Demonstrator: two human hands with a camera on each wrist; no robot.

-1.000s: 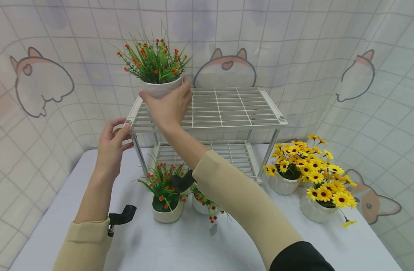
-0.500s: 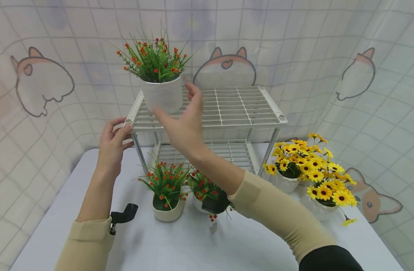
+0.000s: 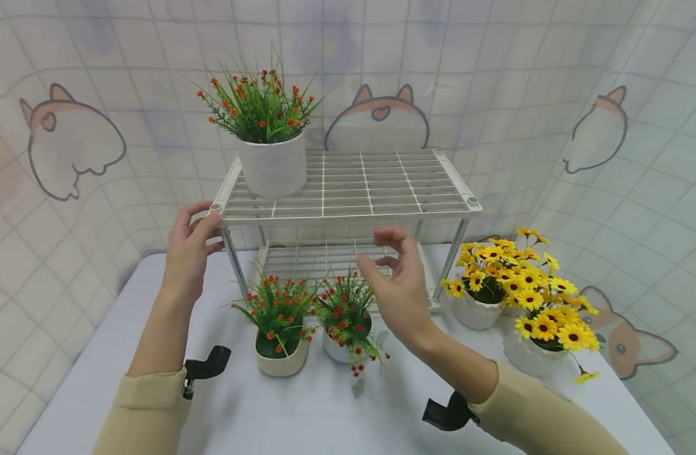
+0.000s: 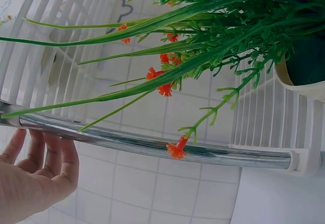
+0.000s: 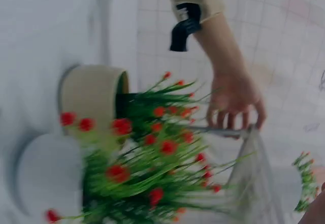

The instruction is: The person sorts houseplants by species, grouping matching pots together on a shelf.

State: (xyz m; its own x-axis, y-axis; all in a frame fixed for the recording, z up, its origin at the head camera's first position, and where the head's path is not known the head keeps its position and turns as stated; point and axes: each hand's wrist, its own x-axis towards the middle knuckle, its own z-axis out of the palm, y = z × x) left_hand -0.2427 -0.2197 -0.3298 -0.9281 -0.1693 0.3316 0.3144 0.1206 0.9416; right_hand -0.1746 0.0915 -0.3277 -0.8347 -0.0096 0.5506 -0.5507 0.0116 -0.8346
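L hand (image 3: 189,253) grips wire rack (image 3: 342,220) at corner; shd prob. brace lightly. R hand (image 3: 401,287), loosely curled, empty, nr lower white pot (image 3: 334,349) w/ red flowers (image 3: 342,324): prob. best cup pot, spare flowers.

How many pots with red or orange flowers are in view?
3: a white pot on the upper shelf, a cream pot on the table, a second white pot right of the cream one in the head view.

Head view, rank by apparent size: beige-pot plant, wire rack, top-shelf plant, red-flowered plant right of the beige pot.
1. Wire rack
2. Top-shelf plant
3. Beige-pot plant and neighboring red-flowered plant: unranked. They look about alike, one slightly wider, the other slightly taller.
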